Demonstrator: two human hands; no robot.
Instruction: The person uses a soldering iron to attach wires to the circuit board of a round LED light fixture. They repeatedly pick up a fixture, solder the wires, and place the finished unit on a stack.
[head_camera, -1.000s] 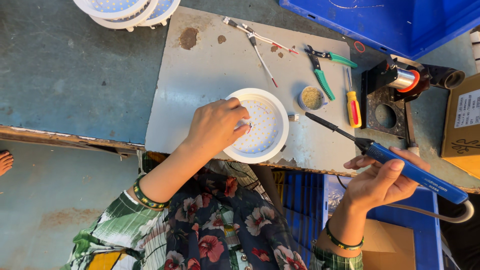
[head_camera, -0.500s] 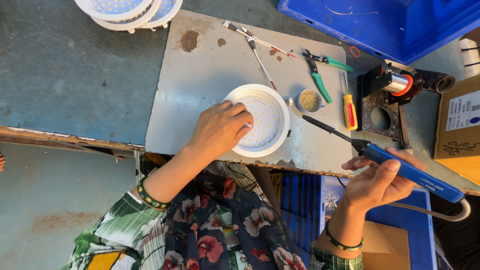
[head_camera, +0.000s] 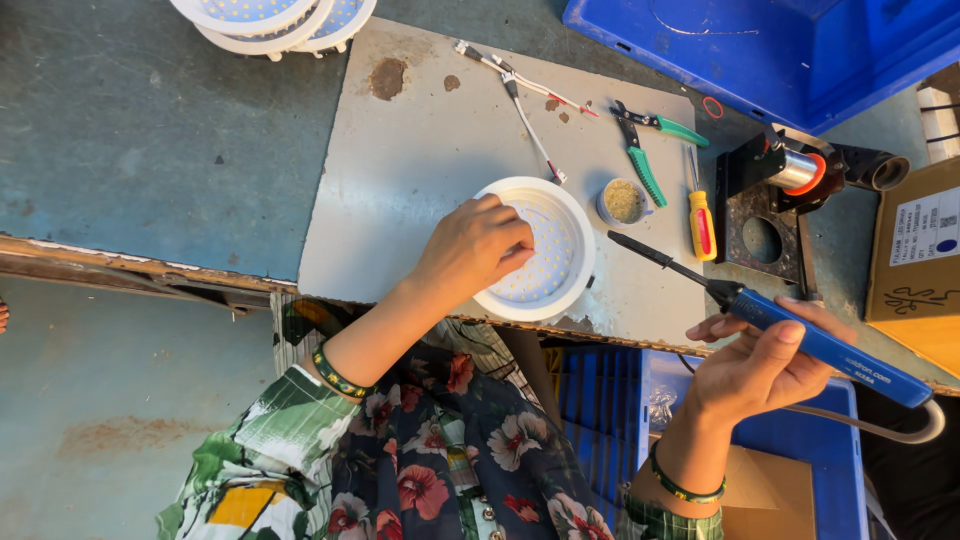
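While the grey metal sheet is covering much of the blue tabletop, the round white lamp housing is lying on it near the front edge, its dotted inner disc facing up. The left hand is resting on the housing's left rim, fingers curled together over the edge and pressing it down. The right hand is hovering off the front edge, fingers wrapped around the blue handle of a soldering iron, whose dark tip is pointing toward the housing but standing apart from it.

The housing is looking like a light, stiff plastic shell, likely to slide on bare metal, so the rim seems the safest place to grip, away from the delicate disc. Beyond it are lying green-handled pliers, a yellow screwdriver and a small round tin. The left fingertips are being hidden inside the rim, the stacked housings are being cut off at the top, and the iron's cable is running out of view.
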